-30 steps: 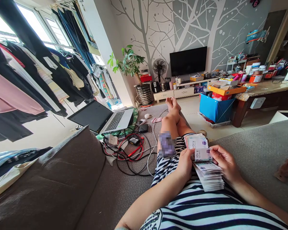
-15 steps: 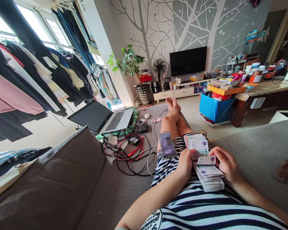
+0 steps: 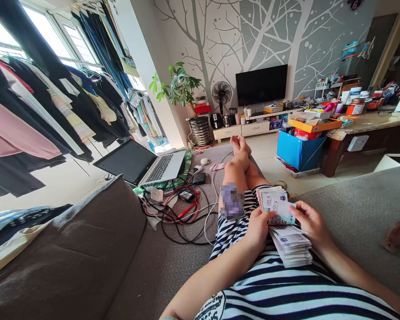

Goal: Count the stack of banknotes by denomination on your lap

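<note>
A wad of banknotes (image 3: pixel 273 201), printed in white, purple and pale green, is held over my lap. My left hand (image 3: pixel 258 229) is closed around its left side, with the thumb pressed on the front. The fingers of my right hand (image 3: pixel 315 222) pinch the right edge of an upper note. Below my left thumb the lower part of the wad (image 3: pixel 294 251) bends toward me, its ends fanned in layers above the striped clothing (image 3: pixel 286 295). Part of the wad is hidden behind my fingers.
My bare legs (image 3: pixel 235 171) stretch along the grey couch (image 3: pixel 183 269). A pixelated purple object (image 3: pixel 232 202) rests on my thigh. To the left are tangled cables (image 3: pixel 195 222) and an open laptop (image 3: pixel 160 169). A blue box (image 3: pixel 298 151) stands beyond on the right.
The note that was curled down toward me now lies up against the upper part of the wad. My right hand has moved slightly up and left; my left hand keeps its hold.
</note>
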{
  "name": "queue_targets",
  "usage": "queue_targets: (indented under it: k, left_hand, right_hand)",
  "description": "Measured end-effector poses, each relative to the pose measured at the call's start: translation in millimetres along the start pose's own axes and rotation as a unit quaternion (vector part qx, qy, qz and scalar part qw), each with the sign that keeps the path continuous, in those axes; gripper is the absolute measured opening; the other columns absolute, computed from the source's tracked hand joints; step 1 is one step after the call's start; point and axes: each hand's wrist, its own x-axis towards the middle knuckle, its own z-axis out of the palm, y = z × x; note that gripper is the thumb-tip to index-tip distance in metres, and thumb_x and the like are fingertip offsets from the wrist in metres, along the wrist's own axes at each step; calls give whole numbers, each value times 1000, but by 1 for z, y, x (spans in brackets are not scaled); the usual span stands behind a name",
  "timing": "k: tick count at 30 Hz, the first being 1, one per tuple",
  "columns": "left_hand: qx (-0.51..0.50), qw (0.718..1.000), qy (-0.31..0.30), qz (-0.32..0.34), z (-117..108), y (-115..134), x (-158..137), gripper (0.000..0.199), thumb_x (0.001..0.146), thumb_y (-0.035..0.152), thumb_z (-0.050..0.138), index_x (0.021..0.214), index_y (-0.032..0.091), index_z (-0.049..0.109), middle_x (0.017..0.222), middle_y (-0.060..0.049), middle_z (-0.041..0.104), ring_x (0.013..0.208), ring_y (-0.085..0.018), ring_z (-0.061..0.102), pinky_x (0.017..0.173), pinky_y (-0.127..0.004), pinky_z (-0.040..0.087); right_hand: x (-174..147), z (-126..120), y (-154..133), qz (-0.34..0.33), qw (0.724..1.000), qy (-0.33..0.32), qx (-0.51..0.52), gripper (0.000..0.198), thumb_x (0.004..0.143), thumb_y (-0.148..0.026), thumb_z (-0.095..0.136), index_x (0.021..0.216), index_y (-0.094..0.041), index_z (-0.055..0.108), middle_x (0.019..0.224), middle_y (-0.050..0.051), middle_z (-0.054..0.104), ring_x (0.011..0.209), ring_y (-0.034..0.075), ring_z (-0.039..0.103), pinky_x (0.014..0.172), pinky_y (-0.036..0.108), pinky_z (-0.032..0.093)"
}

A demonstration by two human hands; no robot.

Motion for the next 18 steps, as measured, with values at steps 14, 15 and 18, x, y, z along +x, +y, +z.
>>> queue_targets:
  k: [14, 15, 18]
  left_hand:
    - [13, 1000, -5, 19, 2, 3, -2, 23, 65, 31, 65, 75, 12, 73, 69, -6, 71, 67, -19, 62, 72, -30, 45]
    - [16, 1000, 0, 20, 1, 2, -1, 24, 65, 32, 65, 75, 12, 73, 70, -6, 71, 68, -19, 62, 73, -30, 45]
    - [29, 999, 25, 27, -2, -1, 1, 26, 65, 35, 66, 73, 11, 72, 71, -7, 71, 70, -20, 63, 74, -31, 45]
  right_hand:
    - [-6, 7, -20, -8, 998, 47, 30, 36, 73, -51, 76, 75, -19, 59, 63, -4, 48, 54, 10, 38, 48, 22, 31]
    - [-6, 7, -21, -9, 998, 47, 29, 36, 73, -51, 76, 75, -20, 59, 63, -4, 49, 54, 10, 38, 48, 22, 31]
    - [-6, 8, -23, -16, 998, 44, 29, 35, 72, -51, 76, 77, -20, 60, 66, -4, 51, 54, 10, 39, 50, 22, 32]
